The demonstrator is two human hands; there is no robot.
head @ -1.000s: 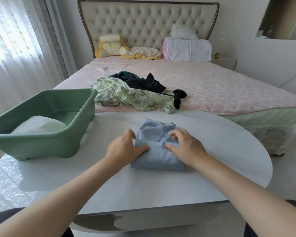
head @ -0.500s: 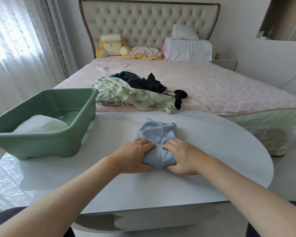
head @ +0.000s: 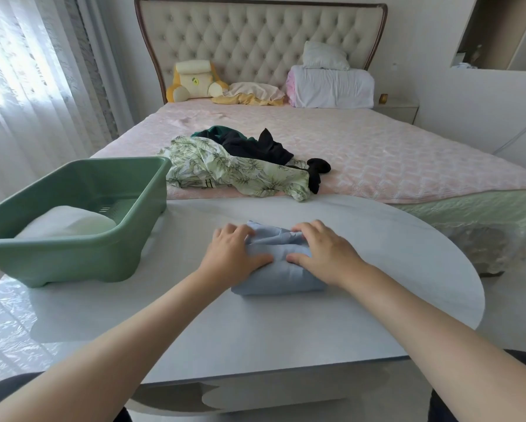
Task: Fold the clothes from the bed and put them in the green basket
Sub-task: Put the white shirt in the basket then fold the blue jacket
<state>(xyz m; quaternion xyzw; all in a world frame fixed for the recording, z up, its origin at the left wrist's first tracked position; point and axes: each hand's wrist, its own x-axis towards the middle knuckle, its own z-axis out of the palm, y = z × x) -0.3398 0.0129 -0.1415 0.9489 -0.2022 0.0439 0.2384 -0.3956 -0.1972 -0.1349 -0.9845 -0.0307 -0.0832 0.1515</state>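
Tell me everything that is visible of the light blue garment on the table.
The blue garment is pale, soft-looking cloth, folded into a thick bundle, creased at its far end. It lies on the pale table, apart from the green basket. The left hand and right hand grip it, fingers curled over the far fold, thumbs on top.

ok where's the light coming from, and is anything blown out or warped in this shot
Head view: daylight enters through the curtain at left, blown out near the top; glare ripples on the table at lower left; the wide lens bows the bed; the left hand, right hand and blue garment look sharp.
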